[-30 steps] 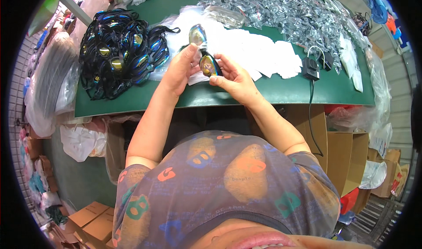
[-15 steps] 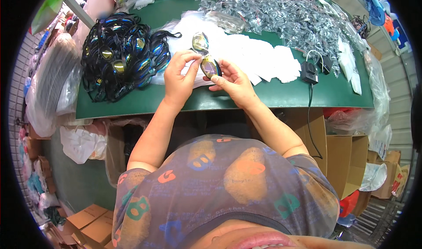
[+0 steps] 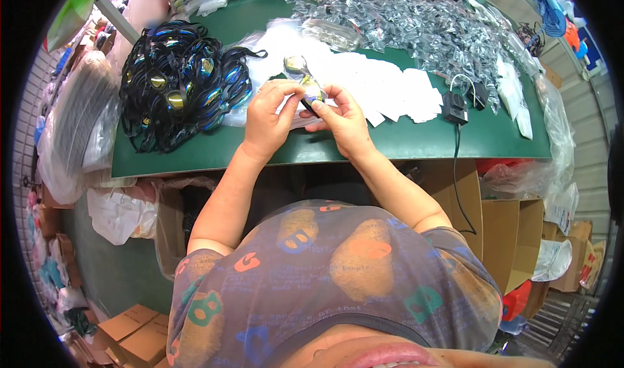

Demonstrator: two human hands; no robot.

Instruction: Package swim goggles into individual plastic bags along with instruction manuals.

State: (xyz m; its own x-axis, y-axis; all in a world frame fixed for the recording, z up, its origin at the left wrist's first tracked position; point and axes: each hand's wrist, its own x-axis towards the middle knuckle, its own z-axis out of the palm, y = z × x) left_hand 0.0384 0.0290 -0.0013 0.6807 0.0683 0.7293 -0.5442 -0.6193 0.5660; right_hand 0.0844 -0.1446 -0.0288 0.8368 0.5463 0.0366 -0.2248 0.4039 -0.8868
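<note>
A pair of swim goggles [image 3: 296, 64] with mirrored yellowish lenses is held over the green table. My right hand [image 3: 343, 121] grips the near lens between thumb and fingers. My left hand [image 3: 270, 118] is closed in a pinch beside that same lens, thumb and forefinger together at its edge; whether it grips the goggles or something tiny on them is too small to tell. Beneath and behind the goggles lie white paper sheets and clear plastic bags [image 3: 283, 38]. To the left of my hands rests a big tangled pile of black-strapped goggles [image 3: 185, 85].
A heap of small clear plastic packets [image 3: 403, 20] covers the back of the table [image 3: 403, 144]. White paper slips [image 3: 383, 85] spread right of my hands. A black power adapter [image 3: 456, 108] trails a cable over the front edge. Cardboard boxes [image 3: 510, 238] stand below at right.
The goggles have tipped, so their lenses now show at a flatter angle and sit slightly lower. Both hands stay close together in nearly the same place.
</note>
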